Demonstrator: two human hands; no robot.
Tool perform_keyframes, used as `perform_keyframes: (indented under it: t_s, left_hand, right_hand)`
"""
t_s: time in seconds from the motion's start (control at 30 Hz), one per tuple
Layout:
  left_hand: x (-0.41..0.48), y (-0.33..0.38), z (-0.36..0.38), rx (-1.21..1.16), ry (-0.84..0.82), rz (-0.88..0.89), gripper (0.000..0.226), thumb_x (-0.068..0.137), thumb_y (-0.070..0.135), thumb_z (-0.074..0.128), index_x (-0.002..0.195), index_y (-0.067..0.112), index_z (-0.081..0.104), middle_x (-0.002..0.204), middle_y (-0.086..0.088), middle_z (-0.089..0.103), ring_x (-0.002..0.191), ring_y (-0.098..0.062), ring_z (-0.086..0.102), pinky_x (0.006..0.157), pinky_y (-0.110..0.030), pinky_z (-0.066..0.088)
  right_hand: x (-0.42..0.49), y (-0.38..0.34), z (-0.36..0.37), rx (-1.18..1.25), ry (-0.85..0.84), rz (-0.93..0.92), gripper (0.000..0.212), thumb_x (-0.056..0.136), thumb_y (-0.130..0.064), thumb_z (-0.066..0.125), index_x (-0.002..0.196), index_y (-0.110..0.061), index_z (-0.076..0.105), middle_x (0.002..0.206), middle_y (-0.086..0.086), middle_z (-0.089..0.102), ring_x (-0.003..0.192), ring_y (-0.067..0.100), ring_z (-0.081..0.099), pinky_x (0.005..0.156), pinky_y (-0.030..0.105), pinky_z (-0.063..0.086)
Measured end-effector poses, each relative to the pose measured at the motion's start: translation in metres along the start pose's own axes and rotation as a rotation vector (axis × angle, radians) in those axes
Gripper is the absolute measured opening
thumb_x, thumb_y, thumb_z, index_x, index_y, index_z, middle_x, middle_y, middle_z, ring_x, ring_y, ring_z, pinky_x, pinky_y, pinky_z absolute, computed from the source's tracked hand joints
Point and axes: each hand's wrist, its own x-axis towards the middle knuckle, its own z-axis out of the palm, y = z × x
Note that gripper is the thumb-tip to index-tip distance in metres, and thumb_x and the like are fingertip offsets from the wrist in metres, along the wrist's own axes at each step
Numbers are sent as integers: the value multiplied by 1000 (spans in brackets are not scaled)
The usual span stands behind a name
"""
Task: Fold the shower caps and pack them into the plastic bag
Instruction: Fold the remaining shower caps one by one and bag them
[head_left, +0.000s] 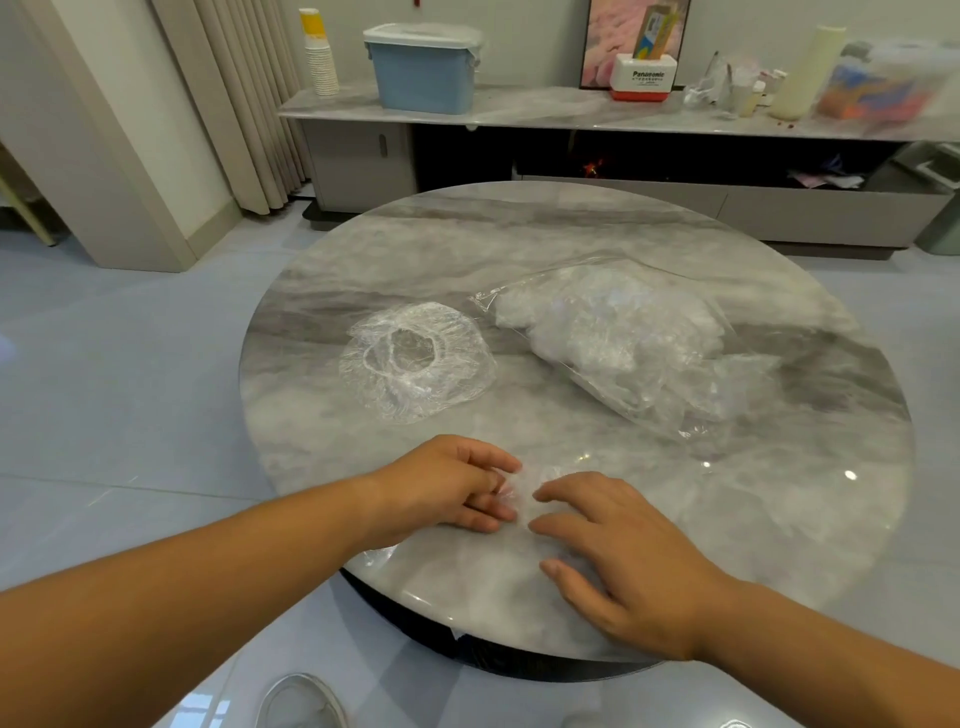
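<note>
Glossy marble table (571, 244), crinkly clear-plastic cap (415, 358)

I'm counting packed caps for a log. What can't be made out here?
Head view:
- near cap: clear film, partly under left hand and right hand; folds unreadable.
- plastic bag: caps inside merge into one white mass; count unclear.
- shelf clutter, right end: blurred, cut by edge.

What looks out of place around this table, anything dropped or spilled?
A clear ringed item lies on the floor by the table's near edge, probably a dropped shower cap. Nothing looks spilled.
</note>
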Motion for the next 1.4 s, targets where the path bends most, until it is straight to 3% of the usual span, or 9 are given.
perform_keyframes:
  t_s: [0.27,0.43,0.57,0.63,0.7,0.8,0.97,1.23,1.4]
  left_hand:
    - [3,11,0,158,-109,-50,46,96,-11,44,133,11,57,121,-14,69,102,-25,73,90,-34,59]
    - [3,20,1,107,-133,-92,44,97,-14,40,129,11,56,121,-19,66,100,-29,74,87,-37,61]
    - [9,24,5,184,-23,-39,22,95,1,63,117,1,58,99,-19,71,83,-29,76,71,-33,64]
    - [17,25,5,403,125,67,24,89,13,75,106,3,61,80,-11,68,65,-18,71,57,-27,58]
    - [26,27,6,690,238,181,30,82,30,83,99,15,64,80,-1,67,65,-9,63,62,-24,53]
    - [32,32,12,838,190,197,39,75,44,85,103,25,66,96,6,66,83,-6,63,84,-26,54]
    - [36,39,26,920,100,100,38,77,41,84,106,20,71,94,8,66,85,-7,62,74,-22,49]
    - [30,32,24,184,55,-89,12,91,8,72,100,2,67,91,-16,71,79,-23,71,73,-39,63]
    - [25,36,28,-211,42,-10,9,95,-1,61,100,7,61,103,-17,71,89,-27,74,75,-48,62]
  right_hand:
    - [-1,-7,-5,-90,-141,-65,58,100,-49,40,155,-31,33,164,-10,22,136,14,33,112,33,28]
    - [-4,-1,-2,-99,-159,-15,51,100,-51,37,144,-29,46,140,-10,47,124,15,42,108,34,31]
    - [-8,0,0,-123,-124,-4,41,99,-50,41,125,-25,60,122,-9,56,115,17,49,101,35,39]
    - [-9,1,0,-134,-119,-12,42,98,-51,42,124,-24,62,122,-10,57,117,17,49,101,36,39]
    - [-10,2,-2,-145,-118,-22,43,98,-52,42,124,-24,63,124,-11,59,121,16,48,103,36,39]
    - [-12,7,-6,-143,-145,-48,46,98,-53,42,129,-24,62,129,-12,59,129,15,46,109,33,34]
    - [-18,15,-8,-75,-169,-58,54,101,-58,37,141,-26,53,143,-13,52,144,13,33,120,27,19]
    - [-26,21,-16,91,92,134,47,98,-56,45,136,-31,59,152,-13,43,146,5,29,117,30,29]
    - [-11,5,-38,779,238,588,20,97,-46,57,108,-42,73,127,-26,58,122,-11,50,107,26,42]
